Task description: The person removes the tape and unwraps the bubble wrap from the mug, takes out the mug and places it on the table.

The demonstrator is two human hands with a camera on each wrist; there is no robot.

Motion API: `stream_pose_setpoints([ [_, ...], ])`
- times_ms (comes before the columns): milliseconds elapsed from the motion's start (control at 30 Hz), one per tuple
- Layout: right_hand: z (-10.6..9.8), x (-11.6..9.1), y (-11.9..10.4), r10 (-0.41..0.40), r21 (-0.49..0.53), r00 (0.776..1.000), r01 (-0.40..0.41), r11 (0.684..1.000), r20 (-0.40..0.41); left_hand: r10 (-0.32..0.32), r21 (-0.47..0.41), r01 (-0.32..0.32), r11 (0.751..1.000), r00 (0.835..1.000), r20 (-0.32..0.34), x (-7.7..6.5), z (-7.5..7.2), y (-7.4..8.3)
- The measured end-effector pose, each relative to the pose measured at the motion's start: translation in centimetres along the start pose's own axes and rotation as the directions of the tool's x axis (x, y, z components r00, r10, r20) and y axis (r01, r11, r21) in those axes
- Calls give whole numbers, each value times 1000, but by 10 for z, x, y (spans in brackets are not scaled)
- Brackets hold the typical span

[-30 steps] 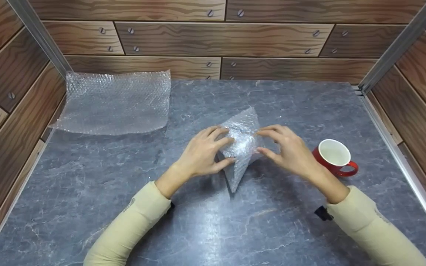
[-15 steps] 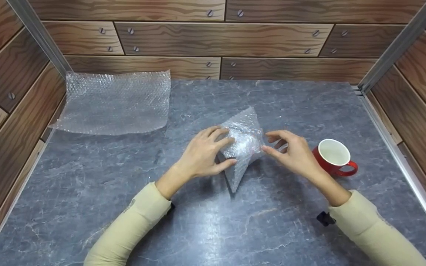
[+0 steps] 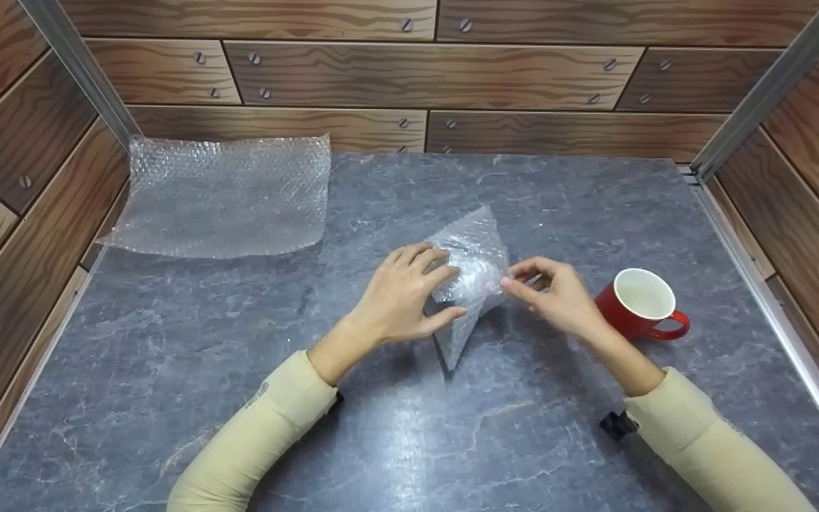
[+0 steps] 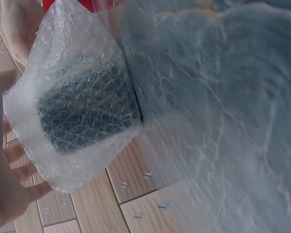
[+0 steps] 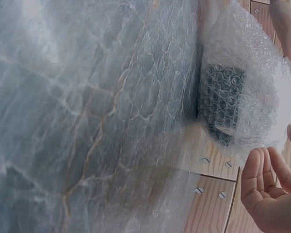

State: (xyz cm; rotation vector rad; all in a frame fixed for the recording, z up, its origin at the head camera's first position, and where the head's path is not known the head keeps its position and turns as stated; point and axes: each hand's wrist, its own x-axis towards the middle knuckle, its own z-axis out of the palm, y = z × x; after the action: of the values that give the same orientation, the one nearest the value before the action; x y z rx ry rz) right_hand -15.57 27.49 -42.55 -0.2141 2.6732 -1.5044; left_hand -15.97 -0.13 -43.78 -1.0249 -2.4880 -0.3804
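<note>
A bundle of bubble wrap stands mid-table, with pointed corners toward the back and front. Through the plastic a dark, blocky object shows; its kind is blurred by the bubbles. My left hand rests on the bundle's left side with spread fingers. At its right edge my right hand pinches the bubble wrap between thumb and fingers. In the right wrist view the fingertips touch the wrap's rim. Just right of that hand stands a red mug, white inside, its handle pointing right.
A flat sheet of bubble wrap lies at the back left, overhanging the table's left edge. The grey marbled table is bounded by wood-patterned walls at the back and both sides.
My right hand first drew back a little from the bundle, then came in again at its right edge, fingers closer together. My left hand has stayed on the wrap. The mug has not moved.
</note>
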Motion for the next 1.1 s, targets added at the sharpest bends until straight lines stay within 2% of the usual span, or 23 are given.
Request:
stream_pose_setpoints([
  [267,3,1,0,-13,40,1000,14,999,-27,-14,22,14,1000,1000,-9,2,3,5],
  [600,11,2,-1,-41,159,997,31,987,60,-27,48,28,998,999,-27,4,6,8],
  [933,19,3,-2,-92,129,995,88,988,29,-43,68,44,997,999,-12,6,6,7],
  [1100,22,2,-3,-100,111,995,98,989,17,-56,78,55,995,998,16,7,5,6],
])
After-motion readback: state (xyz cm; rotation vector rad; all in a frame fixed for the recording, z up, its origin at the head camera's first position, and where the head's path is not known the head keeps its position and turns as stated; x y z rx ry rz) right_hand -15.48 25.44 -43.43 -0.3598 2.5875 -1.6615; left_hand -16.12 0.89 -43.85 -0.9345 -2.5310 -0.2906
